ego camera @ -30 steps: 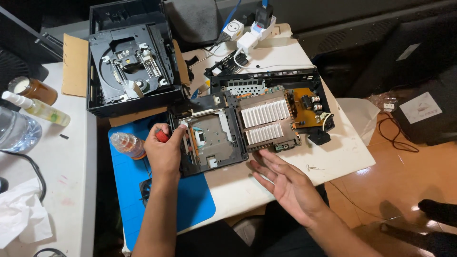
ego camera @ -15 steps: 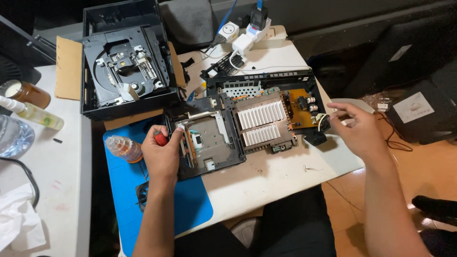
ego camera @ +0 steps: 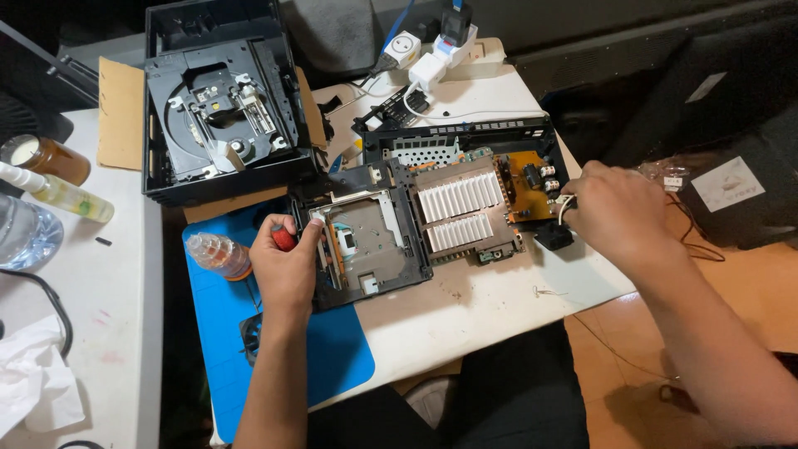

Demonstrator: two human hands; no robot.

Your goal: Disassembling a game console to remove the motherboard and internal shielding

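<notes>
An opened game console chassis (ego camera: 465,218) lies on the white table (ego camera: 465,308), showing a metal shield plate (ego camera: 366,241), a finned silver heatsink (ego camera: 457,212) and an orange power board (ego camera: 525,185). My left hand (ego camera: 284,270) is closed around a red-handled screwdriver (ego camera: 283,239) at the chassis's left edge. My right hand (ego camera: 619,212) pinches a small white connector with wires (ego camera: 565,204) at the right edge of the orange board, just above a black plug (ego camera: 554,237).
A removed disc drive unit (ego camera: 220,112) sits on cardboard at the back left. A small plastic bottle (ego camera: 218,254) lies on a blue mat (ego camera: 274,349). A power strip with adapters (ego camera: 432,50) is at the back. Jars and a water bottle (ego camera: 25,237) stand left.
My right hand moved from the table's front edge, open-palmed, out to the right end of the orange board and closed on the white connector. The left hand stayed on the screwdriver.
</notes>
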